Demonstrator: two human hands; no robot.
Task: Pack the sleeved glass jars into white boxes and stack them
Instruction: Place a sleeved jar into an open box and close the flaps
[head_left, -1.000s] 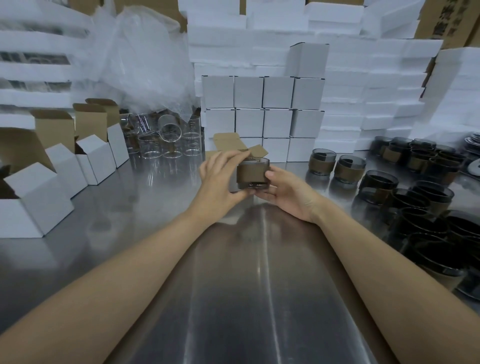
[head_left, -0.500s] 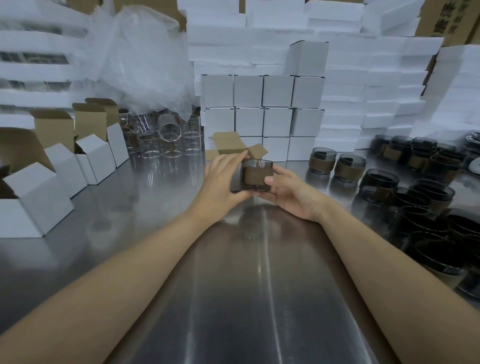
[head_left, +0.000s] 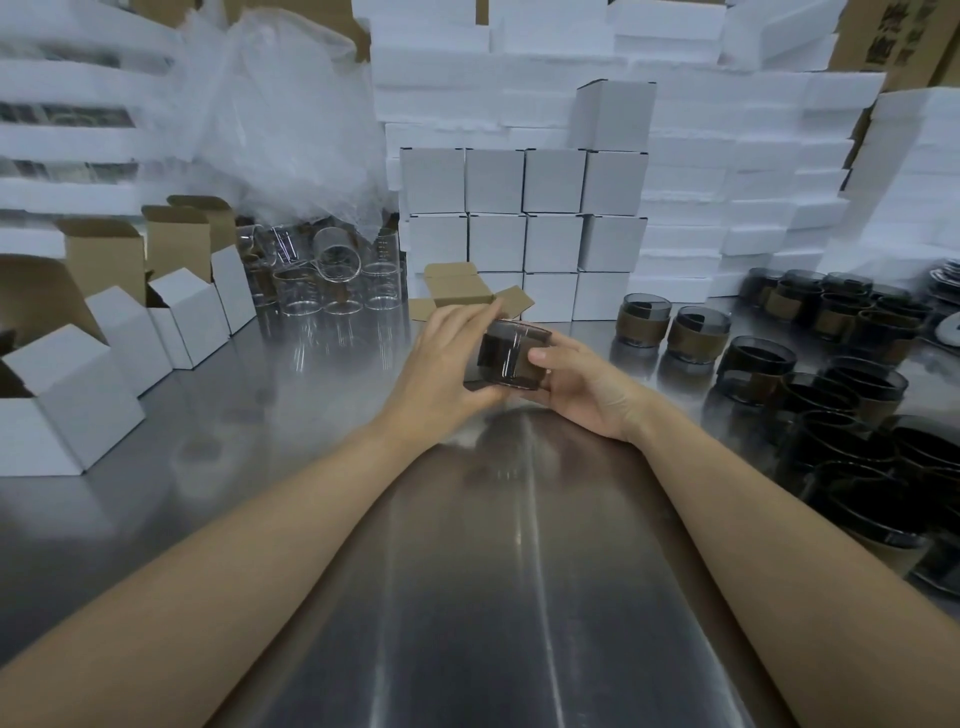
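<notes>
Both hands hold one dark glass jar with a brown sleeve (head_left: 511, 358) just above the steel table, at mid-frame. My left hand (head_left: 441, 364) wraps its left side, fingers over the rim. My right hand (head_left: 576, 387) cups its right side and bottom, thumb on the sleeve. Right behind the jar stands an open white box with brown flaps up (head_left: 457, 291). Behind that rises a stack of closed white boxes (head_left: 524, 213), with one more box on top at the right.
Several sleeved dark jars (head_left: 831, 374) crowd the right side of the table. Open white boxes (head_left: 119, 343) line the left edge. Clear glass jars (head_left: 332, 280) sit under a plastic bag at back left. White foam trays (head_left: 727, 171) are piled behind.
The jar has tilted and shifted slightly up and toward the open box between my hands; the sleeve now looks darker. Both arms have hardly moved.
</notes>
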